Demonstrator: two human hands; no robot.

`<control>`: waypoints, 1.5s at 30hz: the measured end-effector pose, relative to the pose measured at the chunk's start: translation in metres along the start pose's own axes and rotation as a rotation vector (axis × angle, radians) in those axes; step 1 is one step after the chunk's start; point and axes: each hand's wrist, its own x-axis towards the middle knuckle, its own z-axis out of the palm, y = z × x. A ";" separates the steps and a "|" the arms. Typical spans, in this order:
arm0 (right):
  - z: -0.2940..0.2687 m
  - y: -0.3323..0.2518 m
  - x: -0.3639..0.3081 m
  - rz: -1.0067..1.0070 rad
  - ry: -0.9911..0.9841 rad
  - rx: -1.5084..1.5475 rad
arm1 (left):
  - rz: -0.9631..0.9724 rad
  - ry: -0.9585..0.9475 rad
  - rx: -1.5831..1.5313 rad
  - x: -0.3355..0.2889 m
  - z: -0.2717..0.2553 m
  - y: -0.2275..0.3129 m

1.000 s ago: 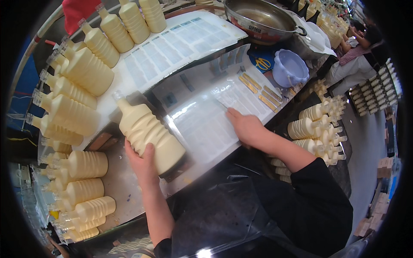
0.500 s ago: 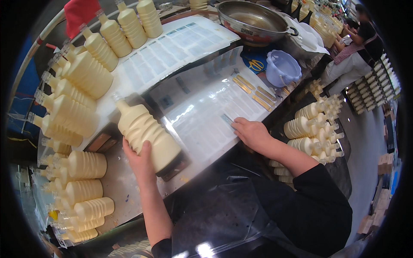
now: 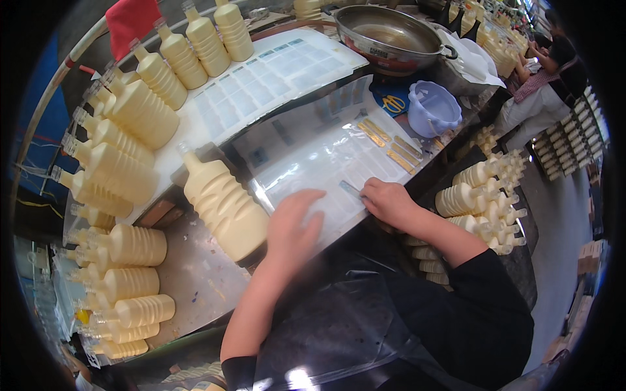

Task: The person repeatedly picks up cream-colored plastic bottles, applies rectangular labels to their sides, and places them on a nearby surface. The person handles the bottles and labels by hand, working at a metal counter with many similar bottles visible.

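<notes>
A cream-coloured ribbed bottle (image 3: 225, 212) with a clear neck lies tilted on a dark rest at the middle of the bench. My left hand (image 3: 293, 228) is off it, over the near edge of the wet sheet, blurred, with thumb and fingers apart and nothing visible in them. At the sheet's near right, my right hand (image 3: 391, 205) has its fingers closed at the end of a thin clear label strip (image 3: 350, 189) with a bluish end. The fingertips are partly hidden. Wet plastic film (image 3: 306, 163) holding more clear labels covers the work surface.
Cream bottles (image 3: 140, 244) line the left side, and more (image 3: 466, 199) are stacked at right. A label sheet (image 3: 261, 85) lies on the raised board. Gold strips (image 3: 401, 156), yellow scissors (image 3: 393, 104), a lilac bucket (image 3: 433, 107) and a metal basin (image 3: 388, 39) stand beyond. A co-worker (image 3: 541, 91) is at far right.
My left hand has let go of the bottle and swung right toward my right hand. The bottle stays on its rest. My right hand and the label strip have shifted slightly.
</notes>
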 end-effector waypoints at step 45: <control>-0.013 -0.171 0.227 -0.674 0.283 0.302 | 0.044 0.765 0.461 -0.011 -0.160 -0.071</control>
